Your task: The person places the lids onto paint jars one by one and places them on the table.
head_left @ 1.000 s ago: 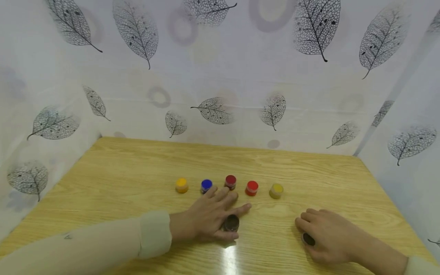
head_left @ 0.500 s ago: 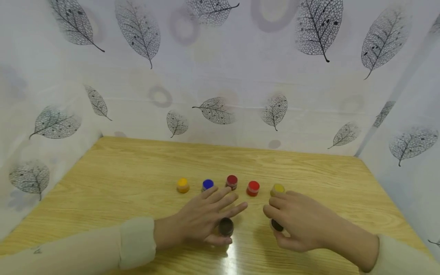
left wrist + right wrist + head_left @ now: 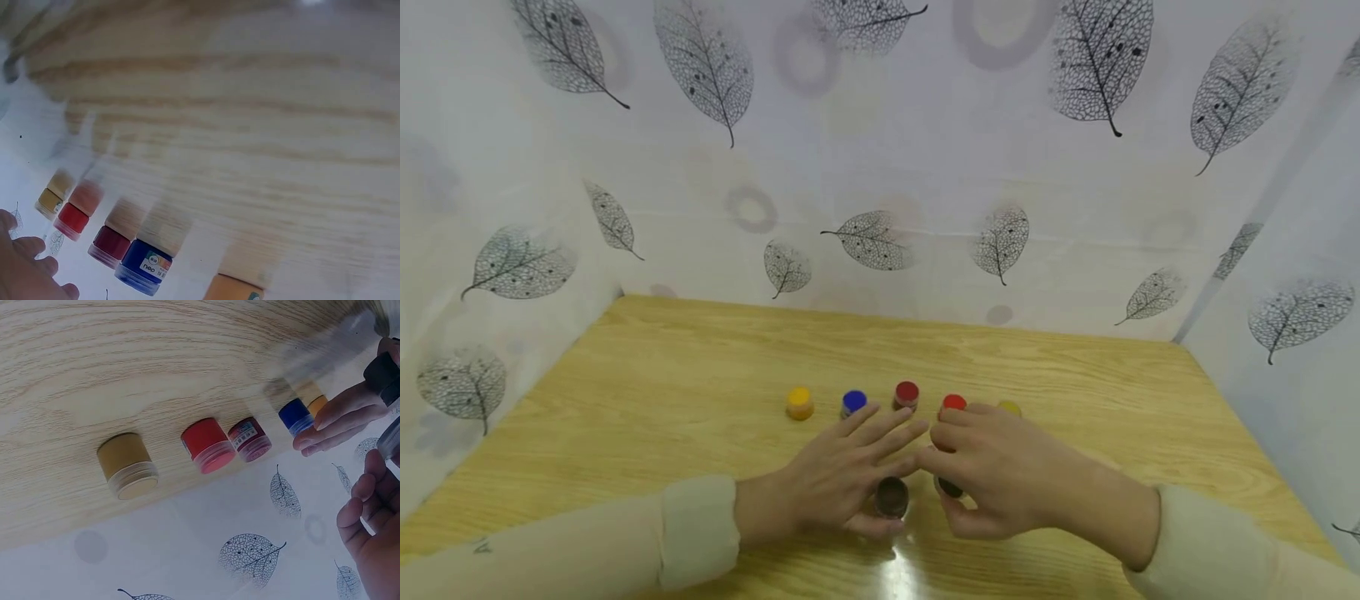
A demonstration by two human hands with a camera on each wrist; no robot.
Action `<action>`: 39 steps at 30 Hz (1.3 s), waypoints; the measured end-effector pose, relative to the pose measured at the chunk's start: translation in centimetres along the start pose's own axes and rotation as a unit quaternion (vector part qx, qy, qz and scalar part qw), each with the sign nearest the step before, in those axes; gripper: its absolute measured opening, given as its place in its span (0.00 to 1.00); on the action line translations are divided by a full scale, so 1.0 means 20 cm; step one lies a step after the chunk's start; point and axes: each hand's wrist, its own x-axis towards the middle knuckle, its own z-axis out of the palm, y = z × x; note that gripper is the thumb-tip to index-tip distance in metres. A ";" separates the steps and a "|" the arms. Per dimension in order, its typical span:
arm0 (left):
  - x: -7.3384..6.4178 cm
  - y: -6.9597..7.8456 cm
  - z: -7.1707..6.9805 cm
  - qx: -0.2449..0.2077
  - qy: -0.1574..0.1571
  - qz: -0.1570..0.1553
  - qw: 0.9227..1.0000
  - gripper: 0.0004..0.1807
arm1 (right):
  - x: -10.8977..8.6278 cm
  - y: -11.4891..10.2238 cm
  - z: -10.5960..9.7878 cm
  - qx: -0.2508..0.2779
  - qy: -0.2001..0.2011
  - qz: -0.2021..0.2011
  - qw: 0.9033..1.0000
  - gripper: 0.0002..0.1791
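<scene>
My left hand [image 3: 831,471] is over the middle of the table, its thumb and index finger around a small black paint jar [image 3: 892,497]. Its other fingers are spread out straight. Right beside it, my right hand [image 3: 1011,475] pinches a dark round piece with a clear rim [image 3: 951,487], which looks like the jar's lid. In the right wrist view the black jar [image 3: 382,378] is close above this clear-rimmed piece [image 3: 390,440], both cut off by the frame edge. The right hand's fingers hide part of the piece in the head view.
Beyond my hands stands a row of paint jars: orange [image 3: 800,403], blue [image 3: 853,403], dark red [image 3: 906,395], red [image 3: 953,403] and yellow [image 3: 1010,408]. My hands partly cover some of them. A leaf-patterned cloth [image 3: 880,175] encloses the wooden table [image 3: 700,350].
My right hand has moved left across the table with the clear-rimmed piece, from the right side up to my left hand. The left hand has shifted slightly left with the black jar.
</scene>
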 end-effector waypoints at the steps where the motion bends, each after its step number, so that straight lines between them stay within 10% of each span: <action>1: 0.00 0.00 0.00 -0.006 -0.005 -0.002 1.000 0.47 | 0.01 0.00 0.00 -0.002 0.002 -0.004 1.000 0.15; 8: 0.02 0.02 0.01 -0.015 -0.040 -0.011 0.999 0.49 | 0.04 0.01 0.01 0.019 0.028 -0.022 0.999 0.13; 26: 0.07 0.05 0.03 -0.066 0.002 -0.014 0.998 0.46 | 0.08 -0.03 0.07 0.092 0.102 -0.042 0.990 0.11; 39: 0.07 0.05 -0.02 -0.041 -0.098 -0.036 0.994 0.50 | 0.03 -0.03 0.13 0.117 0.128 -0.056 0.983 0.11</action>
